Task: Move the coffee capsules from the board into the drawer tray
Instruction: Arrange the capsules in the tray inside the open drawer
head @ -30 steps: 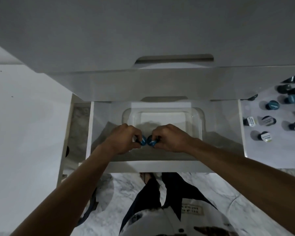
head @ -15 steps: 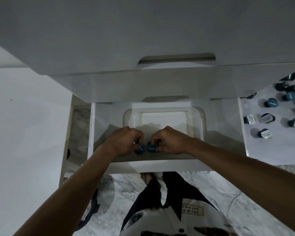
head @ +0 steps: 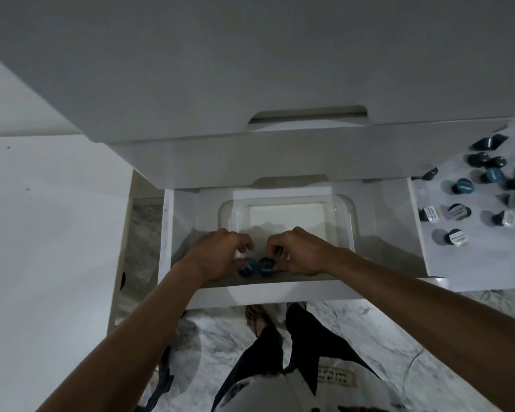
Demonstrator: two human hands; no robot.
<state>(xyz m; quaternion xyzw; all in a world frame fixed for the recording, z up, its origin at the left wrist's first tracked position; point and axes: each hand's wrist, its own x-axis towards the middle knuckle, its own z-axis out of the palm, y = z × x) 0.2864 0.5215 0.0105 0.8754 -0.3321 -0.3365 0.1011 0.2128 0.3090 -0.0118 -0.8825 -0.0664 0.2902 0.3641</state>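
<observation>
Both my hands are inside the open white drawer [head: 280,295], at the near end of a clear plastic tray [head: 286,200]. My left hand [head: 217,254] pinches a blue-lidded coffee capsule [head: 247,267]. My right hand [head: 298,251] pinches a second blue-lidded capsule [head: 265,268] right beside it; the two capsules nearly touch, low at the tray's front. Whether they rest on the tray floor is hidden. Several more capsules, blue-lidded [head: 463,185] and white-lidded [head: 458,237], stand on the white board [head: 473,269] at the right.
Closed white drawer fronts [head: 250,69] overhang the open drawer from above. A white surface [head: 42,233] lies at the left. Below the drawer are marble floor [head: 354,331] and my legs in dark trousers [head: 268,346].
Both hands have lowered the two blue capsules slightly toward the drawer's near edge, still side by side. The view has shifted a little.
</observation>
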